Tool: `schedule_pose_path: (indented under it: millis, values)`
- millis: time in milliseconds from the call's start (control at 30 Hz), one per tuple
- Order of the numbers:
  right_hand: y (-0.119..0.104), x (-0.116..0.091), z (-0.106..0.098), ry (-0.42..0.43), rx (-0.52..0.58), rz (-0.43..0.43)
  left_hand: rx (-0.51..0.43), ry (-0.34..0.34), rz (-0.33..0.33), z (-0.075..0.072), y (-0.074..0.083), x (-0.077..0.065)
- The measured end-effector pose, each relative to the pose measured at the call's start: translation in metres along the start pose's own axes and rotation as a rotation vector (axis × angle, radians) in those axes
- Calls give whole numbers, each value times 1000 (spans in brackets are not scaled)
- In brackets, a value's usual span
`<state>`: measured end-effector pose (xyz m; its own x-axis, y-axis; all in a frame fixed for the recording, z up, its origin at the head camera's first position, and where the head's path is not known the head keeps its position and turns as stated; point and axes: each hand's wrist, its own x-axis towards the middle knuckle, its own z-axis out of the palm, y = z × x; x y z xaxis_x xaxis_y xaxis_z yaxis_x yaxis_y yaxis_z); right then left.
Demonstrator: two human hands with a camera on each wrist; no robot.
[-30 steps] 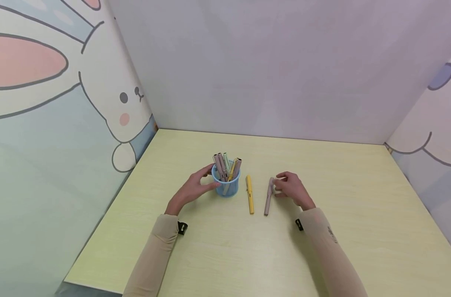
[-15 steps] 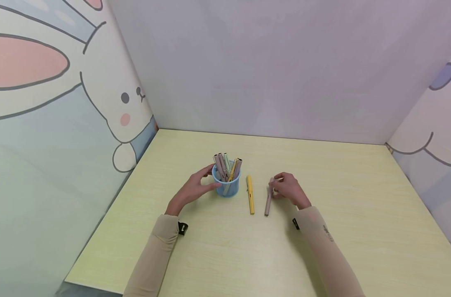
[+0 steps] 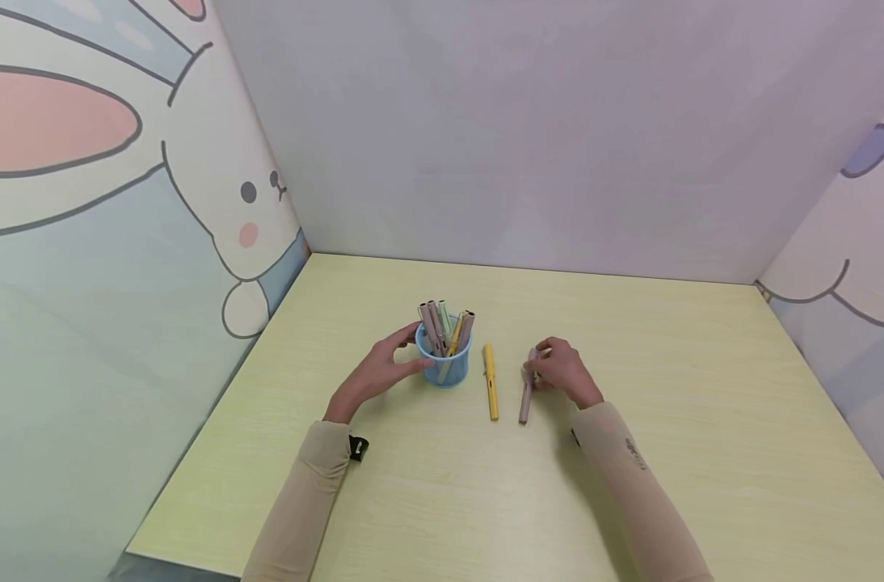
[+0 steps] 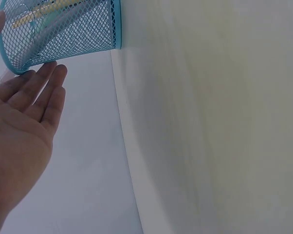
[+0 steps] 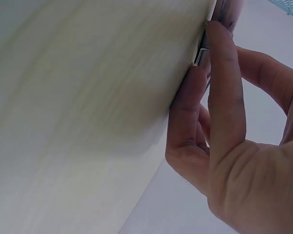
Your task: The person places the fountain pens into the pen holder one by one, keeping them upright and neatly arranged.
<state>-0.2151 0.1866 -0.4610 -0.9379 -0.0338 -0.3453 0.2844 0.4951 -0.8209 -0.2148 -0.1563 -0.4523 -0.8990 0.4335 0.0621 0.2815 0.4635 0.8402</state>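
A blue mesh pen holder (image 3: 452,374) stands upright on the table with several pens in it: mauve, yellow and pale green. My left hand (image 3: 384,368) holds it from the left, thumb on the near side by the rim and fingers behind; in the left wrist view the fingertips lie against the mesh. To the right, a yellow pen (image 3: 491,384) lies lengthwise on the table. Beyond it lies a mauve pen (image 3: 524,406), its far end pinched by my right hand (image 3: 567,373). The right wrist view has thumb and fingers at the pen's metal clip (image 5: 201,56).
The pale wood-look table (image 3: 442,501) meets a plain back wall (image 3: 522,145). Side walls with cartoon animal prints border it, the left wall (image 3: 86,323) near the table's left edge. A black wrist strap (image 3: 358,448) shows at the left cuff.
My right hand has moved slightly left onto the mauve pen, its fingers closing round the far end. The left hand and the pen holder have stayed in place.
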Motion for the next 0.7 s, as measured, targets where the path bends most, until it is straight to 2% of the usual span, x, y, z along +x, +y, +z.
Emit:
schedule_pose_path:
  millis: [367, 700]
  values:
    - [-4, -1, 3, 12, -57, -22, -4, 0, -4, -2, -1, -1]
    - [1, 0, -2, -17, 20, -52, -2, 7, 0, -2, -2, -2]
